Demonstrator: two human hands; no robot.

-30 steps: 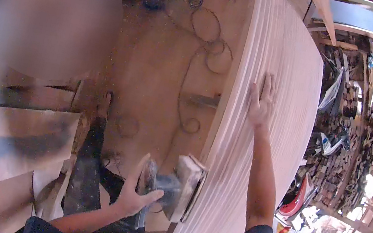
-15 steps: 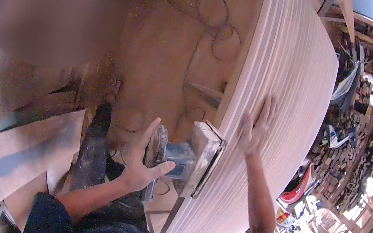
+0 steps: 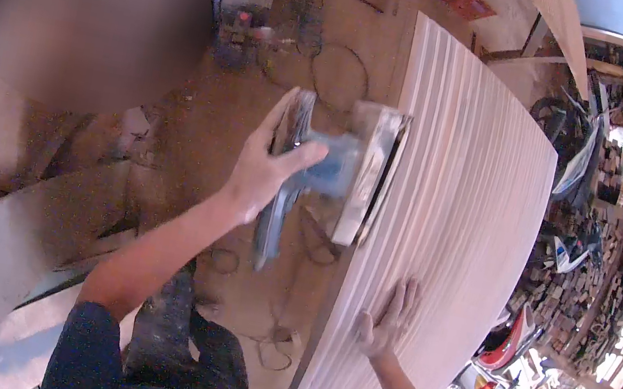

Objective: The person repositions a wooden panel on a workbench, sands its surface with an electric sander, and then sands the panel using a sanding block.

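A blue and grey power sander (image 3: 329, 164), dusty with a pale flat base, is gripped in my left hand (image 3: 271, 162), fingers round its handle and thumb on the body. Its base faces the left edge of a tall stack of thin wood sheets (image 3: 464, 180) and appears to touch it. My right hand (image 3: 389, 321) lies flat on the striped side of the stack, fingers spread, lower down than the sander and holding nothing.
Cables (image 3: 341, 75) coil on the brown floor at the left of the stack. Boards (image 3: 22, 227) lean at the lower left. Piled wood offcuts (image 3: 598, 245) and a red and white object (image 3: 507, 337) are at the right. A blurred round patch covers the upper left.
My left hand has carried the sander up along the stack's edge, away from my body. My right hand has slid down the stack, nearer to me. The view has shifted a little.
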